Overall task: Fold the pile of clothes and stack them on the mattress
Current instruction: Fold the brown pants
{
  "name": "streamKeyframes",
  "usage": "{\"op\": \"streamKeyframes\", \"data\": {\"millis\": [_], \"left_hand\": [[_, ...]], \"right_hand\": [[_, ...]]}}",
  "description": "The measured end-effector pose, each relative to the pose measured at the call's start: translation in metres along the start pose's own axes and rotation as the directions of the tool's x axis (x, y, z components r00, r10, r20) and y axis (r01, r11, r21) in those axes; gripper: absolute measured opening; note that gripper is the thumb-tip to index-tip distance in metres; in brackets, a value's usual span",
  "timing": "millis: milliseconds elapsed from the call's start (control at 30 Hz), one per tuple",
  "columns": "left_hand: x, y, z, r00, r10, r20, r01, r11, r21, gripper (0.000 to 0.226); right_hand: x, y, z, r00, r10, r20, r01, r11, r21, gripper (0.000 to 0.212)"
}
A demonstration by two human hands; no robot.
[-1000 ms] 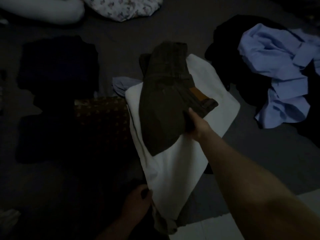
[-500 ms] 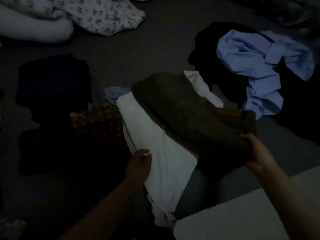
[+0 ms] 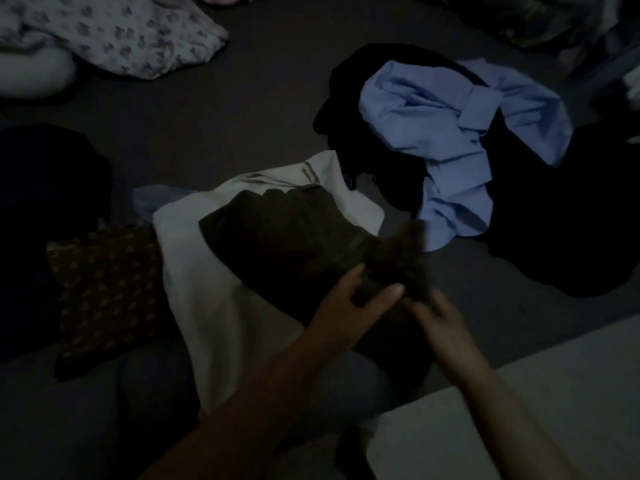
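Head view, very dim, so we keep to what reads clearly. Our left hand [image 3: 349,303] and right hand [image 3: 440,320] meet at the near right end of the dark olive trousers [image 3: 277,244]. Left hand fingers curl onto the fabric, thumb out toward the right hand; it grips the trousers. Right hand is motion-blurred, fingers bent into the bunched end of the same garment; we read it as gripping too, but exact finger placement we cannot tell. Trousers lie folded on top of a white garment [image 3: 207,299], which is spread on the dark grey mattress [image 3: 242,109] in front of us. Just left of the white garment sits a folded brown patterned cloth [image 3: 107,289], touching its edge. Further left, a dark folded stack [image 3: 48,174], detail lost in shadow. Upper right: crumpled light blue shirt [image 3: 460,140] lying over a black clothing heap [image 3: 554,220], well apart from the trousers. Top left: floral-print pillow [image 3: 138,39]. Pale floor [image 3: 519,410] shows at bottom right beside the mattress edge.
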State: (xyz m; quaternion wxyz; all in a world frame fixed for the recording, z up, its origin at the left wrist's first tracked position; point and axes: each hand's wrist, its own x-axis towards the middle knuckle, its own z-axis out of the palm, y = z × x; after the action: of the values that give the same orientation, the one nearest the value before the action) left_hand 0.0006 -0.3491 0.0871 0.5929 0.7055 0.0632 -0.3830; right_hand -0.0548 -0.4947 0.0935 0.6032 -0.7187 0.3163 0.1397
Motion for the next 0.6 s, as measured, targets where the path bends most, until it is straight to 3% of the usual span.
{"op": "streamKeyframes", "data": {"millis": [67,167,233,300,367,467,533,600], "left_hand": [[0.014,0.009,0.027,0.987,-0.074,-0.14,0.078,0.997,0.019,0.102],[0.027,0.004,0.024,0.876,-0.112,-0.47,0.147,0.988,0.04,0.055],[0.021,-0.006,0.0,0.828,-0.142,-0.542,0.152,0.988,-0.028,0.041],[0.004,-0.009,-0.027,0.826,-0.128,-0.549,0.147,0.989,-0.009,0.043],[-0.013,-0.01,-0.049,0.837,-0.049,-0.546,0.083,0.996,0.038,0.041],[-0.029,0.005,-0.071,0.851,-0.03,-0.524,-0.009,0.997,-0.072,0.028],[-0.038,0.017,-0.08,0.873,-0.019,-0.487,-0.023,0.997,-0.079,0.019],[-0.044,0.022,-0.092,0.881,0.011,-0.473,-0.055,0.995,-0.08,0.02]], "right_hand": [[-0.009,-0.009,0.021,0.947,-0.112,0.301,0.168,0.971,-0.167,0.038],[0.009,-0.014,0.021,0.823,-0.031,0.567,0.183,0.96,-0.213,0.049],[0.036,-0.007,0.01,0.81,0.005,0.586,0.209,0.932,-0.297,0.05],[0.063,-0.006,-0.003,0.875,0.002,0.485,0.212,0.898,-0.386,0.049],[0.09,-0.008,-0.009,0.917,-0.112,0.384,0.292,0.844,-0.45,0.059],[0.13,-0.019,0.009,0.84,-0.297,0.453,0.537,0.573,-0.619,0.093],[0.151,-0.042,0.04,0.675,-0.453,0.582,0.733,0.326,-0.597,0.097],[0.165,-0.064,0.063,0.497,-0.41,0.765,0.862,0.13,-0.49,0.096]]}}
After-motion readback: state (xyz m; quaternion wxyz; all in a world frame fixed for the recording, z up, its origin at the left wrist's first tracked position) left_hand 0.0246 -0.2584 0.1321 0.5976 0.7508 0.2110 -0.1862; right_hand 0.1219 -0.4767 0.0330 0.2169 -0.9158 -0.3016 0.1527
